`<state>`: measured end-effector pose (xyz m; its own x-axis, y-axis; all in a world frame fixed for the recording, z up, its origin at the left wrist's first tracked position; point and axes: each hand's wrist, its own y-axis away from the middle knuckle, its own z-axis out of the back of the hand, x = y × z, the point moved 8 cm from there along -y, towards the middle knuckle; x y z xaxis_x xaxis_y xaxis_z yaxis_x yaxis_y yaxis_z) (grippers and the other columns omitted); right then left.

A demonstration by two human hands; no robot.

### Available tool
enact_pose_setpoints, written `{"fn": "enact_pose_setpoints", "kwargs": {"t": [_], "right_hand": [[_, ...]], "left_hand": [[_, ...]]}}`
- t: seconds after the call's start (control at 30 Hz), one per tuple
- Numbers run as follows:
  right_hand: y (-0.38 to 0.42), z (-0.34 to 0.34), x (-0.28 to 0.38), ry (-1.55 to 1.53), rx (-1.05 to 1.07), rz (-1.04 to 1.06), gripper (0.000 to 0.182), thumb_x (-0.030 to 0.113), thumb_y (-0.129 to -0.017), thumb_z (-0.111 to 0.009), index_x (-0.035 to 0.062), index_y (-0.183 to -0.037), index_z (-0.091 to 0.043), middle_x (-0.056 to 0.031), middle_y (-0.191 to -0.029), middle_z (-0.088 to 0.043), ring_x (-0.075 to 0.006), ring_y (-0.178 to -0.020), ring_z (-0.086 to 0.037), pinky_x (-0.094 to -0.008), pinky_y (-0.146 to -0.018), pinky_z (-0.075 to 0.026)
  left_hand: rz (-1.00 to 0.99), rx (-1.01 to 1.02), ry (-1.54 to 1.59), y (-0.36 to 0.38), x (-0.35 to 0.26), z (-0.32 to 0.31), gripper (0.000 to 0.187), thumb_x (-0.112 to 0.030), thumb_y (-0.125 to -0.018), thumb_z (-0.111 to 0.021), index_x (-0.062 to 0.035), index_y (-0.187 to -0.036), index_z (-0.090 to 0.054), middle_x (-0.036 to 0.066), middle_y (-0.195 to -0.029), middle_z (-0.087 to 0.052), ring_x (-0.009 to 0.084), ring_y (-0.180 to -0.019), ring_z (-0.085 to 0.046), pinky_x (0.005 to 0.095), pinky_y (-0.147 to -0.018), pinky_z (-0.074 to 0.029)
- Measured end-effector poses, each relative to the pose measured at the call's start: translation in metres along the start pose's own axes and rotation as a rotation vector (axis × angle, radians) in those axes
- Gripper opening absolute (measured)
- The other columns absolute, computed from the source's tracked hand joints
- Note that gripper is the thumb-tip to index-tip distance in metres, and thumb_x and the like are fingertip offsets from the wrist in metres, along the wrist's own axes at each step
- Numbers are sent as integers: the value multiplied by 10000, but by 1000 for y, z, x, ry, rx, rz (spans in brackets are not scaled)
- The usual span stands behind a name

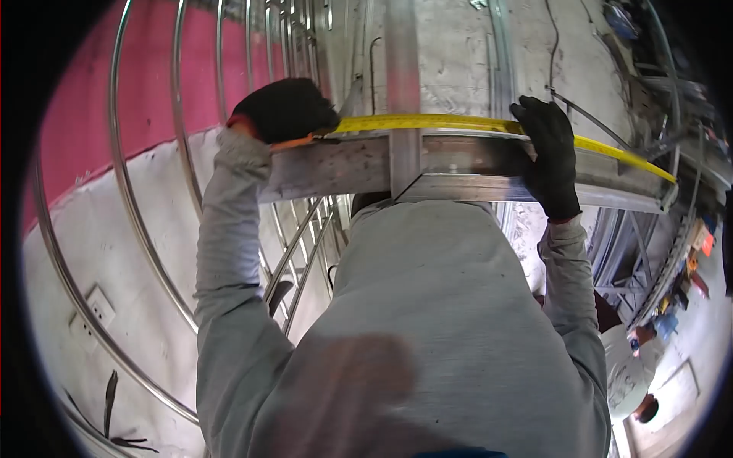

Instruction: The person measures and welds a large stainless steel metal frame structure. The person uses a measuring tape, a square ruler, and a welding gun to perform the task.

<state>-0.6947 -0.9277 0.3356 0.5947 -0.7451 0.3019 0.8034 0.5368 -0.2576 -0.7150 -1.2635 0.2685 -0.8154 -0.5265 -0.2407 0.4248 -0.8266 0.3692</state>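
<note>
My left hand, in a black glove, is closed at the left end of a tape measure. An orange edge shows beneath the fist; the rest of the case is hidden. The yellow blade runs out to the right along the far edge of a metal beam, its end reaching the beam's right end. My right hand, also gloved in black, grips the blade partway along, fingers bent over it, with the beam beneath. An upright metal bar crosses the beam between my hands.
Curved-looking shiny metal bars stand on the left before a pink and white wall. A wall socket is at lower left. Metal frames fill the right side. Another person is at lower right.
</note>
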Motion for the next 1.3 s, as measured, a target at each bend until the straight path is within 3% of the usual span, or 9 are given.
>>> {"fn": "enact_pose_setpoints", "kwargs": {"t": [0.13,0.23,0.43,0.7,1.0,1.07,1.1,1.2,1.3], "right_hand": [[-39,-37,58,-92,100,143,513,172,-783,-821,91,-1277,-707,-127,-1252,-703,-328,-1158,-653,-485,-1059,-486],[-53,-67,76,-191,159,202,376,144,-820,-820,139,-1182,-721,-47,-1089,-716,-256,-995,-681,-453,-1000,-507],[-56,-80,73,-151,138,199,324,114,-838,-802,175,-1150,-739,-29,-948,-717,-255,-868,-677,-433,-943,-533],[-56,-85,69,-149,161,176,318,125,-837,-811,179,-1146,-760,-35,-922,-723,-250,-833,-665,-423,-921,-533],[-57,-83,68,-146,164,214,309,118,-850,-794,179,-1151,-762,-33,-982,-738,-252,-875,-676,-419,-905,-533],[-56,-85,68,-134,166,213,307,120,-852,-792,178,-1151,-762,-32,-992,-740,-252,-881,-678,-419,-904,-533],[-56,-86,67,-137,150,219,305,122,-849,-794,179,-1147,-762,-30,-994,-742,-250,-881,-679,-418,-898,-535],[-53,-87,67,-143,127,205,304,129,-845,-796,183,-1142,-761,-26,-1001,-745,-251,-881,-681,-420,-888,-539],[-52,-86,67,-124,120,188,306,136,-845,-795,186,-1145,-761,-24,-1012,-749,-254,-880,-682,-425,-882,-543]], "left_hand": [[42,18,9,0,8,-4,209,-218,-922,-724,-163,-1102,-814,48,-1005,-770,286,-999,-720,403,-887,-605],[38,84,-36,-6,9,-3,222,-210,-918,-733,-166,-1119,-816,49,-990,-770,277,-969,-725,404,-854,-609],[20,126,-37,-6,14,-14,226,-200,-907,-744,-179,-1121,-816,49,-961,-768,278,-911,-727,398,-798,-611],[32,145,8,-9,17,-18,245,-231,-903,-749,-176,-1134,-811,65,-952,-759,291,-923,-728,387,-815,-609],[-38,-25,90,-45,-13,13,302,-282,-958,-683,-136,-1206,-774,126,-1188,-739,325,-1064,-733,433,-924,-605],[102,30,273,-60,-4,9,303,-276,-967,-673,-102,-1196,-772,127,-1245,-736,319,-1126,-727,430,-957,-603],[-101,-48,-25,-61,-22,15,300,-267,-964,-678,-84,-1179,-779,131,-1267,-736,317,-1145,-724,424,-967,-603],[-13,101,-23,-72,-18,7,280,-249,-947,-695,-87,-1154,-791,133,-1251,-740,318,-1139,-724,418,-968,-603],[-86,46,-15,-68,-17,8,271,-238,-943,-702,-93,-1150,-799,137,-1234,-743,317,-1120,-729,409,-973,-598]]}}
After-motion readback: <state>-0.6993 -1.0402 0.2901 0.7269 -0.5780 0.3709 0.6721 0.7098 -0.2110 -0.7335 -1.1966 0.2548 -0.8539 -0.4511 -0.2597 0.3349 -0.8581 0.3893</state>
